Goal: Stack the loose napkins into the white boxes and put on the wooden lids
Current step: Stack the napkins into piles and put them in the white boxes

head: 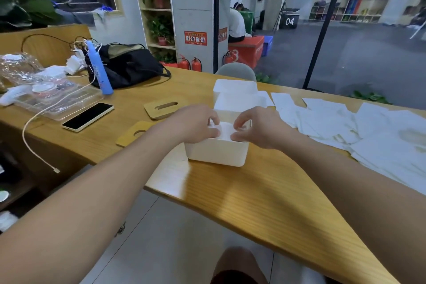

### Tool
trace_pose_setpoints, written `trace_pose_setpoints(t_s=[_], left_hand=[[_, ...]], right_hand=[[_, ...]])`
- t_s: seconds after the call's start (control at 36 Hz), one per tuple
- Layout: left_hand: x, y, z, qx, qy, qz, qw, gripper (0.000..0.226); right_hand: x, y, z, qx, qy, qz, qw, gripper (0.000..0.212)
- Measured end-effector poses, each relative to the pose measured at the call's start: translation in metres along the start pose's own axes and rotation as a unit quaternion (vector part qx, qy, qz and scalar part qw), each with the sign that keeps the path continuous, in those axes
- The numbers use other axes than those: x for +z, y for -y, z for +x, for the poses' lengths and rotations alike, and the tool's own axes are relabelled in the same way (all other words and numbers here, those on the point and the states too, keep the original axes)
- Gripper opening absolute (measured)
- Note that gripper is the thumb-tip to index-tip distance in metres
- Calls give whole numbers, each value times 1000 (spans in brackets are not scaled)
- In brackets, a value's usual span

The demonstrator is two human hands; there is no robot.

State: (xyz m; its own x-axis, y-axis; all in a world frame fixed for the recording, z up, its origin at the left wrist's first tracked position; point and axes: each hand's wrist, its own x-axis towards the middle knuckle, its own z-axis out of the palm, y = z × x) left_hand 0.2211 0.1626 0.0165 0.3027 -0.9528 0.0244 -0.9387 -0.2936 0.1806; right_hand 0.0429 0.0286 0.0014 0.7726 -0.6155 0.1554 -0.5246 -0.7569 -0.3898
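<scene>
Head view: both hands over the near white box at the counter edge. Left hand and right hand each have fingers curled, pinching a napkin stack that sits in the top of the box, apparently squaring it down. Two more white boxes stand just behind, no lids on; whether they are filled I can't tell. Two wooden lids lie flat on the counter to the left, off the boxes. Big spread of loose napkins lies at the right, unstacked. Judgement: early stage, first box being filled, no lid placed, most napkins left. Phone and black bag sit farther left.
</scene>
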Motion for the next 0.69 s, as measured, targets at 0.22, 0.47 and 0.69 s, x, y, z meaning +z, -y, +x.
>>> trace_pose_setpoints(t_s=[0.22, 0.47, 0.69], left_hand=[[-4, -15, 1, -25, -48, 60, 997, 40], [11, -103, 7, 113, -154, -66, 979, 16], [69, -190, 48, 167, -118, -106, 973, 15]], right_hand=[[-9, -8, -10, -5, -43, 94, 995, 38], [-31, -65, -64, -18, -105, 150, 983, 26], [-40, -155, -121, 62, -123, 161, 977, 18]])
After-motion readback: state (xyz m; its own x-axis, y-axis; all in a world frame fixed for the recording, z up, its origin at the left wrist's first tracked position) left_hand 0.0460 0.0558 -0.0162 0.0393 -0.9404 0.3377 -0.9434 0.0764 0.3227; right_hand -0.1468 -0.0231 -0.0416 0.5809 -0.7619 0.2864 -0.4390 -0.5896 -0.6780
